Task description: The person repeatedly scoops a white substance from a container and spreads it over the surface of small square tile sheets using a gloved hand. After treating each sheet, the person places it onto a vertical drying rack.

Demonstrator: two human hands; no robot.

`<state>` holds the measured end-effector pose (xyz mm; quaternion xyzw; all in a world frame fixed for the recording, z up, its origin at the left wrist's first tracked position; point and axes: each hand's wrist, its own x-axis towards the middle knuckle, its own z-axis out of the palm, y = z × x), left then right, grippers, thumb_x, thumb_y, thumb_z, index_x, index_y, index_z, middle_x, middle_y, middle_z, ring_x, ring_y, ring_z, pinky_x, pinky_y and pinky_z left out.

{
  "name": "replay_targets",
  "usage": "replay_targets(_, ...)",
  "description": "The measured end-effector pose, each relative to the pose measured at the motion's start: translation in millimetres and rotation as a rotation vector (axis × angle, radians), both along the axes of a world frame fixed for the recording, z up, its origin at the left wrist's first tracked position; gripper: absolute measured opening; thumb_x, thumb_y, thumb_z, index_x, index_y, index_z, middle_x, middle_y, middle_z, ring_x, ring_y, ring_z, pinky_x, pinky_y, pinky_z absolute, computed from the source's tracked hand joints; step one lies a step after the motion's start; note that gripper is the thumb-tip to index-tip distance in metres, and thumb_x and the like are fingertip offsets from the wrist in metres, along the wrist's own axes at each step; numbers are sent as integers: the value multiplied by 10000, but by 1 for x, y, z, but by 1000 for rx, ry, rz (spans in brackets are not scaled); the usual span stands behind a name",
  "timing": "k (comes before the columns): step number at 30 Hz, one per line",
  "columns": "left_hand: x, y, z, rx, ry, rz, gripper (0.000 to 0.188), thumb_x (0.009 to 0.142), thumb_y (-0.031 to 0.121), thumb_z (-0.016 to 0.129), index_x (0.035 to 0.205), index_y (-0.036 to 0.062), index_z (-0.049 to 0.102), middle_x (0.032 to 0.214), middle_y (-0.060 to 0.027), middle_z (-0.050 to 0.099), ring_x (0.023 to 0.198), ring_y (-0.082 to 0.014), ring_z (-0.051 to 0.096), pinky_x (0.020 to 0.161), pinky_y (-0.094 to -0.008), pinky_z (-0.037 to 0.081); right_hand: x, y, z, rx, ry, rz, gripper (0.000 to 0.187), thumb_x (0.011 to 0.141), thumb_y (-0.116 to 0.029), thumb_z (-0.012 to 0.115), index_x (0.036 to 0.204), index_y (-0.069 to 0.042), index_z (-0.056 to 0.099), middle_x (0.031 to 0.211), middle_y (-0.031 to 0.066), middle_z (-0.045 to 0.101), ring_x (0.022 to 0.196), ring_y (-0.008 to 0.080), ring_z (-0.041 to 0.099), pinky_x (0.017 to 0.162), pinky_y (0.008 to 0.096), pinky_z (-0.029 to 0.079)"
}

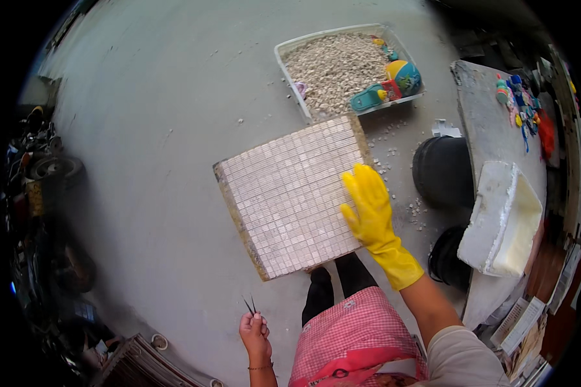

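Observation:
A square board of small pale stone mosaic tiles (290,193), set in a worn wooden frame, lies in front of my legs. My right hand (371,209), in a yellow rubber glove, rests flat on the board's right side with its fingers stretched out. Bare and held low, left of the apron, my left hand (255,329) is closed on dark tweezers (250,305), whose two tips point up and stand apart. Nothing is pinched between the tips that I can see.
Beyond the board a white bin (342,71) holds many loose stone pieces, a ball and a teal slipper. Chips litter the floor beside it. On the right stand black buckets (442,171), a foam box (497,226) and a slab (481,103) with small toys. A wheel (55,169) shows at left.

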<state>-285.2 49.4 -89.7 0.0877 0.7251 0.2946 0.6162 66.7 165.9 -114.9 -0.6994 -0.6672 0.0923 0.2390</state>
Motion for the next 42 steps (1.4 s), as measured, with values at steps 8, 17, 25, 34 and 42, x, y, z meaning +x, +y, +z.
replay_targets(8,-22,-14,0,-25,66,132,63,859,97,551,879,59,504,660,-1,509,465,-28,362,389,-169,242,-96,-56,-39,-168,179,904,530,787,-310,612,1248,-87,479,1319,130,435,1239,276,394,1064,408,266)
replay_targets(17,-35,-30,-7,-34,39,211,67,867,104,530,893,52,496,675,5,487,486,-33,365,397,-166,254,-59,148,-31,117,-95,204,551,766,-260,640,1244,-38,477,1312,174,438,1236,312,388,1072,407,237)
replay_targets(25,-29,-40,-10,-32,-41,309,70,862,95,552,888,50,506,673,-4,513,478,-36,372,402,-169,251,-151,-32,-46,-257,206,1143,546,798,-290,591,1268,-51,453,1335,135,420,1254,264,378,1083,416,232)
replay_targets(34,-28,-67,-20,-65,-57,329,59,863,93,548,884,63,501,666,3,500,481,-37,368,401,-169,251,-104,101,-15,-7,-128,315,522,778,-199,617,1251,-39,467,1298,183,446,1225,324,396,1059,416,252)
replay_targets(42,-21,-60,-11,-40,-67,327,92,846,104,589,880,58,516,650,-4,526,459,-32,358,405,-174,245,-169,16,-22,-317,240,847,551,782,-238,620,1267,-37,452,1331,156,425,1250,290,384,1067,389,260)
